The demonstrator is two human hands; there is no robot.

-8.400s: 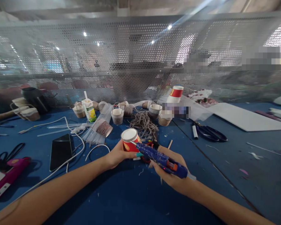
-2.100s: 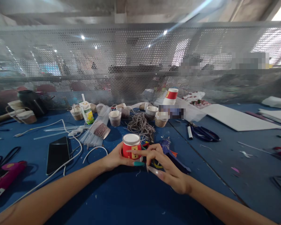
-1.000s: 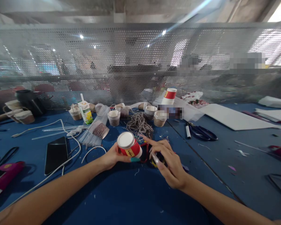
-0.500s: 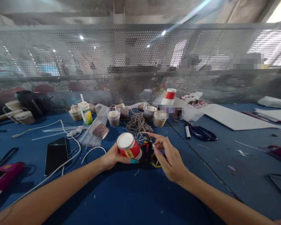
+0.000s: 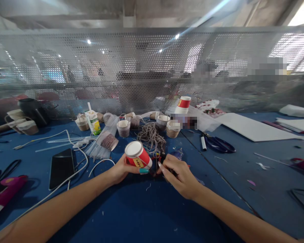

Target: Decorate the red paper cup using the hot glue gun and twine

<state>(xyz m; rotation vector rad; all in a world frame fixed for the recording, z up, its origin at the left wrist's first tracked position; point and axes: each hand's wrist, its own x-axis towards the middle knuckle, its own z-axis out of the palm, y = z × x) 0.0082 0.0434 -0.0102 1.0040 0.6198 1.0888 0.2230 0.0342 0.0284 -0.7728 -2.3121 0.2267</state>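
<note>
My left hand (image 5: 120, 169) is closed round a red and white paper cup (image 5: 140, 158), which is tilted with its round white end up and toward me. The thumb lies along the cup's near side, with a teal nail at its tip. Just right of the cup, my right hand (image 5: 181, 173) has its fingers curled in, closed round something dark that they mostly hide. Small black and red parts show between the hand and the cup. Behind them lies a tangled heap of grey-brown cord (image 5: 151, 136).
Several cord-wrapped cups (image 5: 123, 128) stand behind. A drink carton (image 5: 93, 123), a phone (image 5: 62, 168) and a white cable (image 5: 78, 146) lie left. Scissors (image 5: 221, 144), a marker (image 5: 203, 143) and white board (image 5: 255, 126) are right. A perforated metal screen (image 5: 142, 74) closes the back.
The fingers of my right hand have gone from stretched and spread to curled in, closing on the dark thing. The cup in my left hand has shifted slightly left and tilted a little more.
</note>
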